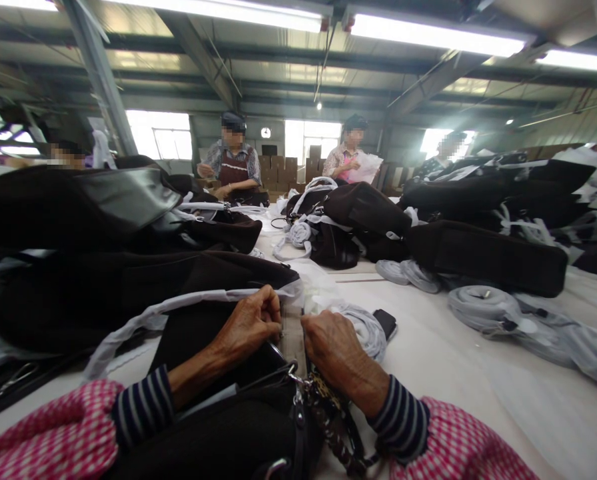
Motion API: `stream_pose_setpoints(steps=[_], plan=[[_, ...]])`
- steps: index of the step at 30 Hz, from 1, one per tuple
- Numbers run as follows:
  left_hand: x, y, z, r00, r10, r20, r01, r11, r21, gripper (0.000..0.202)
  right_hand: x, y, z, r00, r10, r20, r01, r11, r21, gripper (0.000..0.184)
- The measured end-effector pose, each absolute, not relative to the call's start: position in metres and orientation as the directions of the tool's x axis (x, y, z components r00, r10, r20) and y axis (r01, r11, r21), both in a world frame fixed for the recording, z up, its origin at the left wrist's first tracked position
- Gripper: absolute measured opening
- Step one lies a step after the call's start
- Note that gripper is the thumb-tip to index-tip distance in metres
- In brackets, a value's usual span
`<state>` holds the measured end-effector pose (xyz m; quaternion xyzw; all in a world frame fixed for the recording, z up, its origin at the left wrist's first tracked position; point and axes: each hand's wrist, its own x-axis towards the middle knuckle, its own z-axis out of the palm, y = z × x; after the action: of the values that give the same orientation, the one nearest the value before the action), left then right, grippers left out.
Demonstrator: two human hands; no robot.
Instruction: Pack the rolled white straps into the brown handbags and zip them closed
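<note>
A black handbag lies close in front of me, with a silver clasp and a braided strap at its right end. Above it, a translucent plastic piece spans the gap between my hands. My left hand pinches its left edge, thumb against curled fingers. At the opposite edge my right hand is closed, knuckles up, its fingertips partly hidden. A metal zipper shows just below the left fingers. Beside my right hand sits a wrapped, coiled strap with a small black piece.
Black bags are heaped at the left, with more bags ahead and a long one at the right. Wrapped strap coils lie on the white table. Several people stand beyond, one person wearing an apron.
</note>
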<state>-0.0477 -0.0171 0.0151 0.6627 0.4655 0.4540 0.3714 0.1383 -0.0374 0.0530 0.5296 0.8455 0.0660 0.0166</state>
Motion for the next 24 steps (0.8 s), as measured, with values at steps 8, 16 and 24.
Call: stream_pose_setpoints(steps=[8,16,24], plan=[[-0.0461,-0.0184,0.0187,0.162,0.947,0.279,0.271,-0.314,0.910,0.019,0.1372,-0.0407,0.0596,-0.462,0.886,0.033,0.880,0.455,0.135,0.019],[-0.0467,-0.0169,0.0176,0.156,0.937,0.311,0.359,-0.347,0.866,0.017,0.1389,-0.0394,0.0554,-0.499,0.865,0.045,0.860,0.489,0.142,0.019],[-0.0459,-0.0188,0.0203,0.169,0.937,0.307,0.348,-0.348,0.870,0.017,0.1396,-0.0403,0.0521,-0.529,0.846,0.075,0.847,0.519,0.118,0.023]])
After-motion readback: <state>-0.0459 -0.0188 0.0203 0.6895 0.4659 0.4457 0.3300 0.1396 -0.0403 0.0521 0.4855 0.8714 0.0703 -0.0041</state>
